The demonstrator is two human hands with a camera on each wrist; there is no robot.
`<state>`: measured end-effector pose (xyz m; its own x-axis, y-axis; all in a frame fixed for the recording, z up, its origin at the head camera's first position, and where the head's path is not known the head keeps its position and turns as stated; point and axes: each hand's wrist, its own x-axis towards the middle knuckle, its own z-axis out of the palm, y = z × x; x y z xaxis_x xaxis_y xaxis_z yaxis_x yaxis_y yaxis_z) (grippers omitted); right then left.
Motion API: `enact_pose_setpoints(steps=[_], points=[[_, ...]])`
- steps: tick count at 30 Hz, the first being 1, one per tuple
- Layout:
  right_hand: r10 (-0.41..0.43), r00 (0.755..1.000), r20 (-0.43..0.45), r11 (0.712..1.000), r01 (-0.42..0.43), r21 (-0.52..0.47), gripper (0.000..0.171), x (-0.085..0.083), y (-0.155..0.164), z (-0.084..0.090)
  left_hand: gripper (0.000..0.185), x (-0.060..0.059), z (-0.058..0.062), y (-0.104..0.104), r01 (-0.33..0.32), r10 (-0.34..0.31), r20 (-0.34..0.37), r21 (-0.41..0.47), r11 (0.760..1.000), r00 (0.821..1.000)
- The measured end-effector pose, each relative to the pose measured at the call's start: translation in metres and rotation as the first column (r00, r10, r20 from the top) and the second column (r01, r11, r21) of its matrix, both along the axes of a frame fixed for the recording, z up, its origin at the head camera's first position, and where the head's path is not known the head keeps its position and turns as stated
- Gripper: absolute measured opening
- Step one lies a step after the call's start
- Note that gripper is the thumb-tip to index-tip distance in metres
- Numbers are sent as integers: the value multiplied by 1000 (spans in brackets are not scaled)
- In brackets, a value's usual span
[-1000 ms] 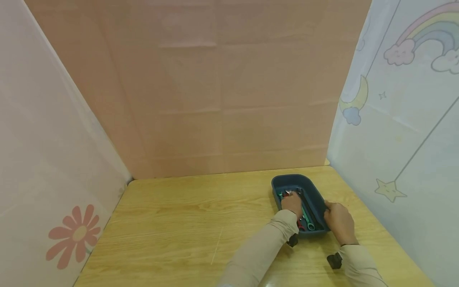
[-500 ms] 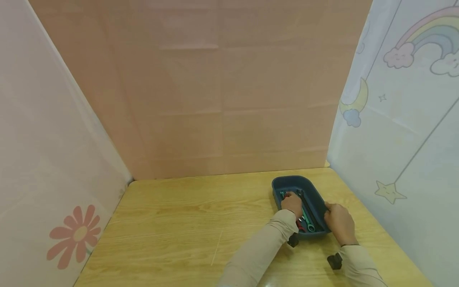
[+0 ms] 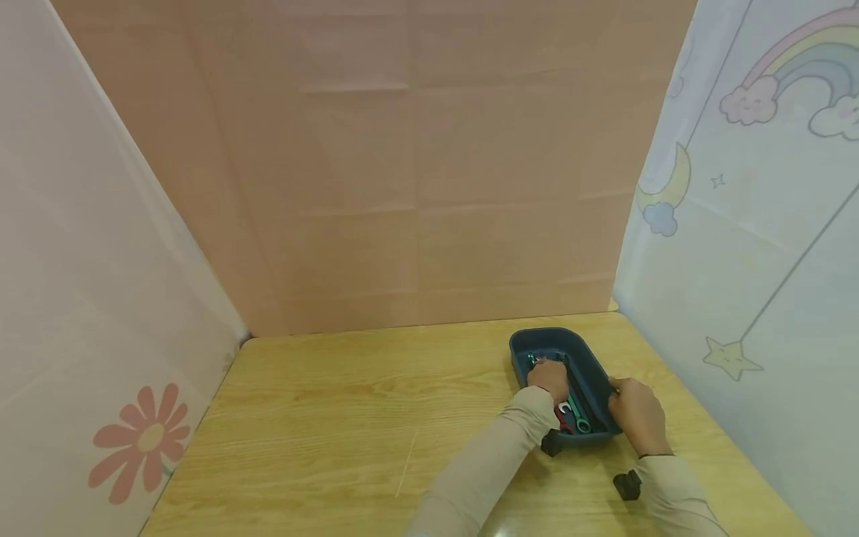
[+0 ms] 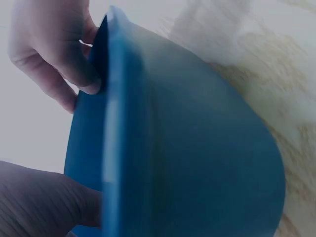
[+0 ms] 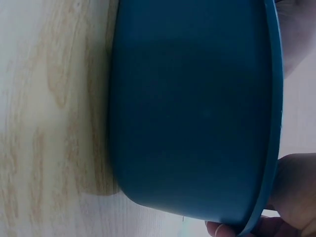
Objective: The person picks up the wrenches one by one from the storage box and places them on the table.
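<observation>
Wood-grain table (image 3: pixel 322 418) is stretching bare across the left, and the dark blue tray (image 3: pixel 590 369) is sitting toward its right far corner, close to the wall sheet printed with a rainbow and a star (image 3: pixel 731 356).

Left hand (image 3: pixel 549 379) is reaching over the tray's near-left rim and down inside, knuckles up and fingers curled down among the tools; whether it is actually gripping one I cannot tell, since the fingertips are hidden. Just beside that hand, toward the near end of the tray, a green wrench (image 3: pixel 576 416) and a red-handled tool (image 3: pixel 561 422) are lying on the tray floor.

Right hand (image 3: pixel 636 414) is clasping the tray's right rim, fingers curling over the edge and thumb outside; the left wrist view is showing those fingers (image 4: pixel 74 69) pressing the wall. Both sleeved forearms are coming in from the near edge.
</observation>
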<state>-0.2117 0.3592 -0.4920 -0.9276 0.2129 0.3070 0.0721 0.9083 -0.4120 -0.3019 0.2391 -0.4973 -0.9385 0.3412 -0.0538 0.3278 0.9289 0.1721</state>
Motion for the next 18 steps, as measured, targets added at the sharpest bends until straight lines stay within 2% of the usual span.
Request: enact_pose_setpoints(steps=[6,8,10,11,15,18], points=[[-1,1000,24,1000,1,-6,40,3,-2,-1,33,3,3,-4,-18,19,-11,26,1000,1000],[0,1000,23,1000,0,-8,40,3,-2,-1,31,3,4,-5,-29,30,-25,48,998,999],[-1,1000,18,1000,1,-8,40,3,-3,0,15,1,5,-7,-28,32,-35,92,995,999],[-1,1000,16,1000,1,-8,40,3,-3,0,7,0,6,-8,-28,32,-28,119,992,999],[-3,1000,13,1000,3,-8,40,2,-2,1,29,-4,9,-15,-4,-4,31,244,970,1000],[-5,1000,13,1000,5,-7,41,2,-1,-1,28,-5,11,-22,15,-47,91,321,947,995]])
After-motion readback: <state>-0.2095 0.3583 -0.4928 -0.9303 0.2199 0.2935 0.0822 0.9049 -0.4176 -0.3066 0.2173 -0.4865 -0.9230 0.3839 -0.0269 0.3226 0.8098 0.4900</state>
